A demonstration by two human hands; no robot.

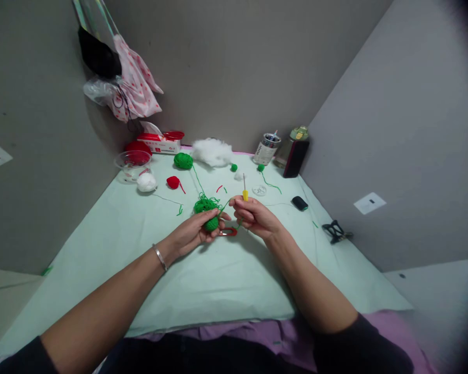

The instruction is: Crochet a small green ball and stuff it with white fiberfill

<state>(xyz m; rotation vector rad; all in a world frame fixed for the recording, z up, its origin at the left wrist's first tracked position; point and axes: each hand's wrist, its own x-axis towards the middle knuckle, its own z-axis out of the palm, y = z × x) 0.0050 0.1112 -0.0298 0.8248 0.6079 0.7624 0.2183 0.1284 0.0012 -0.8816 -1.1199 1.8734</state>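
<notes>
As the left hand (pixel 200 228) cups green crochet (pixel 211 224), right hand (pixel 253 213) raised, knuckles curled

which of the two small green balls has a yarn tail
The right-hand green ball, nearest the metal can: a strand trails from it; the left ball shows none.

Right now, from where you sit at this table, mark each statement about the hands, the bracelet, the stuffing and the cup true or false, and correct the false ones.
1. The left hand holds the green piece. True.
2. The yellow-handled tool is in the left hand. False: the right hand holds it.
3. The white stuffing lies farther away than both hands. True.
4. The bracelet is on the right wrist. False: it is on the left wrist.
5. The cup stands left of the bottle. True.
</notes>
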